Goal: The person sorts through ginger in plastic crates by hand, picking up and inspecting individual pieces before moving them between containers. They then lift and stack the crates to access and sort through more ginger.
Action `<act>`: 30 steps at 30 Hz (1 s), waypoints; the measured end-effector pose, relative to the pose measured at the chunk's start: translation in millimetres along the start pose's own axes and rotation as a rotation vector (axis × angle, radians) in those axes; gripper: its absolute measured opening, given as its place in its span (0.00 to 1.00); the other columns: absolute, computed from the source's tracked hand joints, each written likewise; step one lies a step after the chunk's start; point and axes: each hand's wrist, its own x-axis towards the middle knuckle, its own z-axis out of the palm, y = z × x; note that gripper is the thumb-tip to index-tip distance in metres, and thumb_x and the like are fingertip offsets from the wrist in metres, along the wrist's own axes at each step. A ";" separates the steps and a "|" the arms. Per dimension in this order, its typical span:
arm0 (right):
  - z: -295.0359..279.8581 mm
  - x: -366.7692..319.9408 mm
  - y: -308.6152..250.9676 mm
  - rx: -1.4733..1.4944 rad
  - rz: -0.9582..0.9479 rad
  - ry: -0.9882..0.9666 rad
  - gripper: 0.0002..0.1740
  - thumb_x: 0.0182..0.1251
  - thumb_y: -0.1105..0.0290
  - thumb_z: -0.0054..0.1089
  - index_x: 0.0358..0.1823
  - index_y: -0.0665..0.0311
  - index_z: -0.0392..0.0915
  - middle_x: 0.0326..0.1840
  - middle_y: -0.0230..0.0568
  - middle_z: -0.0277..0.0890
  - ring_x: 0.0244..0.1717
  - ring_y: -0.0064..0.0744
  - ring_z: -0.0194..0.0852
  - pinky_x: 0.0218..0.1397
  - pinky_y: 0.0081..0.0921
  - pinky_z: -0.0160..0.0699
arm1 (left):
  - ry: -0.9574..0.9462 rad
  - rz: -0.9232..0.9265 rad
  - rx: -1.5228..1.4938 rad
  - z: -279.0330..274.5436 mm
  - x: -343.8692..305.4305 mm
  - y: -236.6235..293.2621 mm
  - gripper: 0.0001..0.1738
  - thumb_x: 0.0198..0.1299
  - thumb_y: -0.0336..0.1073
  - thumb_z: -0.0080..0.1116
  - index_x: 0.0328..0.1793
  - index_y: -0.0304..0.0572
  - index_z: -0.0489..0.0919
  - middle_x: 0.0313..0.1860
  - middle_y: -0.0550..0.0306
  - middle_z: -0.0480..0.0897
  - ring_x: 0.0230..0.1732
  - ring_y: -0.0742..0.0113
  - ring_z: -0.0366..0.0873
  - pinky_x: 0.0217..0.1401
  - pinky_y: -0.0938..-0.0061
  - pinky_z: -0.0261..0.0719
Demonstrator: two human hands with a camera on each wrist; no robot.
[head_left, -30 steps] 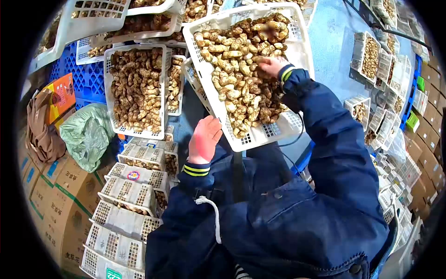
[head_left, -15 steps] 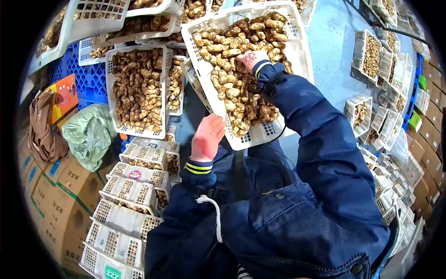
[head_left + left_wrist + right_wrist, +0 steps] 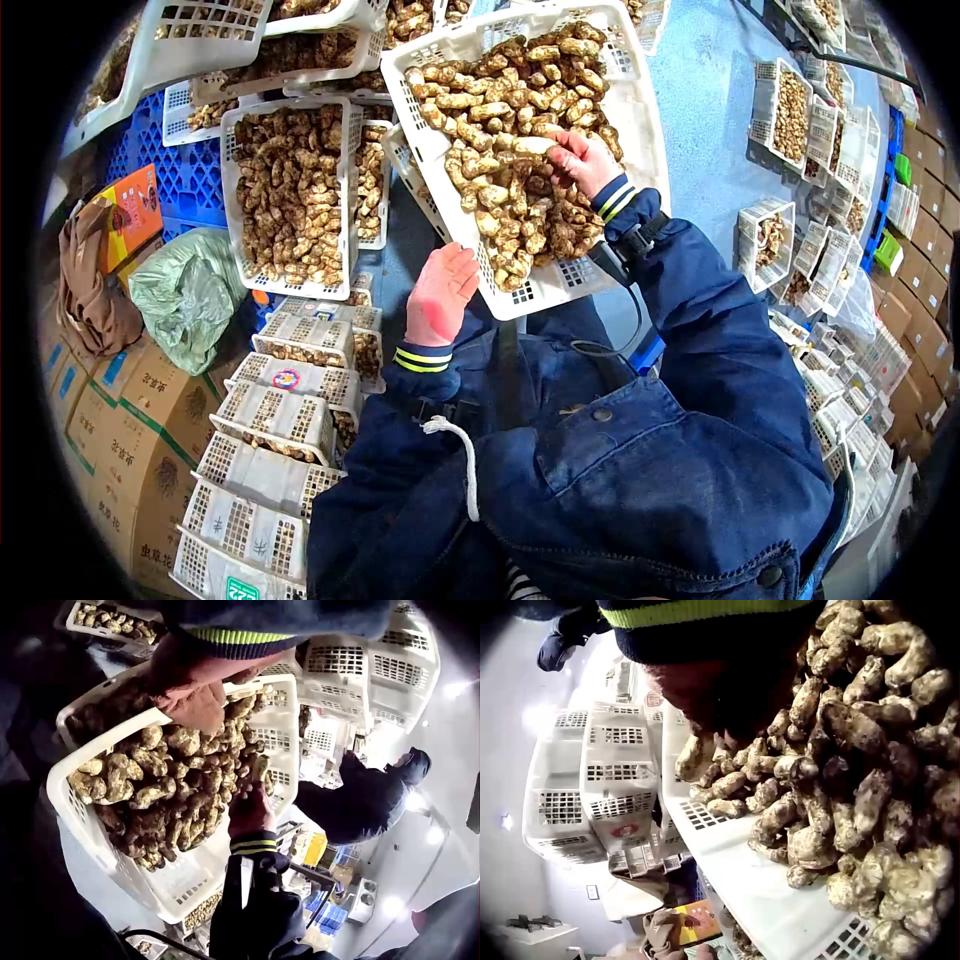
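Observation:
A white plastic basket (image 3: 637, 130) full of stubby brown-and-cream mushrooms (image 3: 540, 85) sits tilted in front of the person. Over the right part of the pile, the right hand (image 3: 585, 163) pinches a pale mushroom (image 3: 535, 145) between thumb and fingers. That same mushroom (image 3: 260, 766) stands up from the fingers in the left wrist view, and in the right wrist view its pale end (image 3: 694, 756) shows by the shadowed hand. With fingers straight, the left hand (image 3: 440, 298) rests at the basket's near left rim; in the left wrist view its fingers lie over that rim.
Another mushroom-filled basket (image 3: 290, 190) stands to the left, with stacked white baskets (image 3: 275, 400) below it. A green plastic bag (image 3: 188, 295) lies on cardboard boxes (image 3: 130, 450). More baskets (image 3: 790, 115) line the right side of the blue floor (image 3: 705, 110). Another person (image 3: 360, 795) stands beyond.
The right hand first moved left into the pile, then back to the right, and now has a pale mushroom pinched in its fingers. The left hand stays at the rim.

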 end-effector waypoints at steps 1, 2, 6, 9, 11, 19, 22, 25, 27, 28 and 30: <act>-2.9 -1.1 2.8 0.060 0.073 -0.020 0.18 0.63 0.61 0.53 0.50 0.65 0.69 0.29 0.31 0.75 0.24 0.14 0.68 0.25 0.13 0.67 | -0.035 0.009 -0.009 -4.0 1.9 -1.1 0.26 0.65 0.48 0.38 0.62 0.38 0.62 0.57 0.49 0.70 0.55 0.60 0.69 0.59 0.69 0.65; -6.2 -2.8 6.4 0.120 0.145 -0.040 0.17 0.64 0.61 0.52 0.49 0.65 0.70 0.28 0.31 0.75 0.22 0.15 0.68 0.23 0.14 0.66 | -0.037 0.007 -0.005 -5.1 3.0 -2.0 0.26 0.65 0.48 0.38 0.62 0.38 0.62 0.57 0.49 0.70 0.55 0.60 0.69 0.59 0.69 0.65; -23.6 -16.0 26.3 0.076 0.195 -0.030 0.17 0.65 0.60 0.49 0.47 0.65 0.71 0.25 0.35 0.75 0.20 0.23 0.71 0.21 0.18 0.68 | -0.030 0.004 -0.049 -9.5 4.0 -5.2 0.26 0.65 0.48 0.38 0.62 0.38 0.63 0.56 0.49 0.70 0.54 0.60 0.69 0.59 0.69 0.66; -51.6 -17.8 37.4 0.090 0.290 0.224 0.17 0.65 0.58 0.49 0.50 0.60 0.70 0.31 0.37 0.75 0.24 0.26 0.75 0.26 0.23 0.76 | -0.029 -0.004 -0.077 -11.3 4.2 -4.8 0.26 0.65 0.48 0.38 0.62 0.38 0.64 0.57 0.49 0.70 0.55 0.59 0.69 0.59 0.68 0.65; -60.6 -18.4 28.3 0.221 0.305 0.401 0.19 0.64 0.58 0.50 0.51 0.61 0.68 0.30 0.36 0.74 0.24 0.25 0.74 0.28 0.24 0.79 | -0.021 -0.019 -0.096 -11.6 4.9 -4.9 0.26 0.65 0.49 0.39 0.62 0.37 0.64 0.58 0.48 0.70 0.56 0.58 0.69 0.60 0.67 0.65; -25.6 16.5 14.6 -0.424 -0.074 0.273 0.19 0.59 0.62 0.53 0.49 0.64 0.73 0.36 0.43 0.78 0.38 0.33 0.76 0.43 0.26 0.72 | 0.009 0.002 -0.089 -13.2 5.0 -1.2 0.27 0.65 0.50 0.37 0.62 0.37 0.63 0.56 0.49 0.70 0.55 0.59 0.69 0.59 0.68 0.65; -24.3 26.2 22.6 -1.004 -0.066 0.300 0.17 0.56 0.61 0.53 0.48 0.54 0.75 0.38 0.49 0.76 0.41 0.43 0.75 0.46 0.33 0.72 | 0.008 0.006 -0.095 -13.7 2.2 3.4 0.27 0.65 0.50 0.38 0.62 0.38 0.63 0.56 0.49 0.70 0.55 0.59 0.69 0.59 0.68 0.64; -25.4 25.1 35.9 -1.211 -0.232 0.283 0.16 0.55 0.62 0.54 0.47 0.51 0.74 0.39 0.42 0.73 0.41 0.44 0.73 0.42 0.37 0.73 | 0.007 0.001 -0.115 -17.4 3.2 2.9 0.27 0.65 0.51 0.39 0.62 0.38 0.63 0.57 0.49 0.70 0.56 0.59 0.68 0.60 0.67 0.63; -18.2 25.3 23.8 -1.308 -0.209 0.254 0.15 0.56 0.62 0.54 0.46 0.50 0.73 0.38 0.40 0.73 0.40 0.43 0.73 0.40 0.36 0.74 | 0.062 -0.012 -0.060 -9.1 2.1 5.3 0.28 0.65 0.51 0.39 0.63 0.37 0.62 0.58 0.49 0.69 0.56 0.59 0.67 0.61 0.67 0.62; -14.5 32.5 20.5 -1.345 -0.227 0.225 0.13 0.57 0.60 0.53 0.44 0.51 0.73 0.38 0.41 0.73 0.41 0.42 0.73 0.39 0.35 0.74 | 0.065 -0.012 -0.061 -9.0 2.6 4.0 0.28 0.65 0.51 0.39 0.63 0.37 0.62 0.58 0.49 0.69 0.56 0.59 0.67 0.61 0.67 0.62; 2.2 45.6 6.8 -1.402 -0.129 0.176 0.15 0.58 0.58 0.52 0.44 0.53 0.72 0.37 0.41 0.74 0.39 0.40 0.74 0.39 0.35 0.74 | 0.050 -0.019 -0.045 -6.3 3.7 3.0 0.29 0.65 0.51 0.39 0.63 0.37 0.61 0.59 0.48 0.68 0.57 0.58 0.66 0.62 0.66 0.61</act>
